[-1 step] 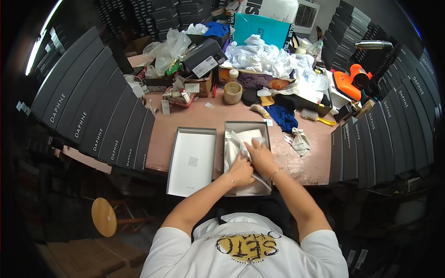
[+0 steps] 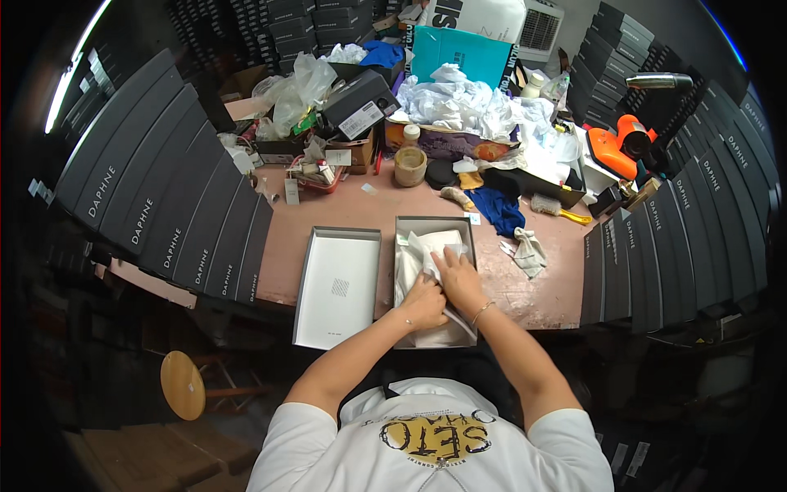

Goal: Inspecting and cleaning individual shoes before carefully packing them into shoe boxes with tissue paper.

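Observation:
An open grey shoe box [image 2: 471,324] sits at the table's front edge, holding bundles in white wrapping paper [image 2: 447,239]. Both my hands are inside it. My left hand [image 2: 424,303] has its fingers curled and closed on the paper near the middle of the box; its fingertips are partly hidden. Just right of it and a little farther in, my right hand [image 2: 461,283] lies on the paper with its fingers stretched out and slightly apart. What the paper wraps is hidden. Left of the box lies its lid [image 2: 338,307], white inside up.
Dark shoe boxes stand in rows at the left [image 2: 156,189] and right [image 2: 697,238]. Behind are a jar [image 2: 410,166], a blue cloth [image 2: 498,209], a yellow-handled brush [image 2: 557,209], a pale rag [image 2: 529,252] and a heap of white paper [image 2: 455,98]. A round stool [image 2: 182,385] stands lower left.
The whole view has shifted very slightly. My hands keep nearly the same place on the paper in the box.

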`<state>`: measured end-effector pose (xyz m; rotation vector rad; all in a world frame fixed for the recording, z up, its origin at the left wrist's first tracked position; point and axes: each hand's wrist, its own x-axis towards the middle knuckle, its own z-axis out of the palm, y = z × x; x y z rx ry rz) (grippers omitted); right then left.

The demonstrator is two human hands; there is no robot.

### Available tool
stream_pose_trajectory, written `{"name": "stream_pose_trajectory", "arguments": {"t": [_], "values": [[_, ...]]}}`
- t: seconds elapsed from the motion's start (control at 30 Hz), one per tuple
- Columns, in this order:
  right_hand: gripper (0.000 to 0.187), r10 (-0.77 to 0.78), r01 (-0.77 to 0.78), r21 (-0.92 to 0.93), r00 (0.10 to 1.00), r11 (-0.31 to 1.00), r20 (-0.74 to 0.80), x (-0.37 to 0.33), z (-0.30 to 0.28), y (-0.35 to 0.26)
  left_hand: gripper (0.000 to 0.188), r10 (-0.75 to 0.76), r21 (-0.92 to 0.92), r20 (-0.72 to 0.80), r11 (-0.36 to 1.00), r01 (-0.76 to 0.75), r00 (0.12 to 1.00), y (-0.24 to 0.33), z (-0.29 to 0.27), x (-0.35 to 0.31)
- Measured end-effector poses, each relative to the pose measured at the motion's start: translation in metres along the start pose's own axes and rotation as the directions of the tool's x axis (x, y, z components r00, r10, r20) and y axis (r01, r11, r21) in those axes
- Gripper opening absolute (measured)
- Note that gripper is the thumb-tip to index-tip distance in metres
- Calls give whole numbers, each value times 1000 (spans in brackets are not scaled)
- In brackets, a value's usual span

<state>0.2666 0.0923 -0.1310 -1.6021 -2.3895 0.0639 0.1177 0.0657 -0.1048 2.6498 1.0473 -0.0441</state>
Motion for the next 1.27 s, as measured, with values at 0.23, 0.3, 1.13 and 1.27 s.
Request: {"name": "stream_pose_trajectory", "arguments": {"t": [0.23,0.3,1.13,1.27], "values": [[43,-3,56,260,980,964,-198,-8,-55,-11,45,-273,-346,-710,938,16,650,-13,-11,-86],[35,-13,38,281,996,959,-90,-21,-79,-30,38,-618,-533,-515,773,343,594,-26,13,-109],[68,406,-528,653,846,543,346,-59,-33,14,48,-628,-973,98,-223,-57,772,-35,31,-84],[71,455,-486,727,850,484,265,-72,-26,10,70,-603,-995,46,-94,-14,796,-19,30,-79]]}}
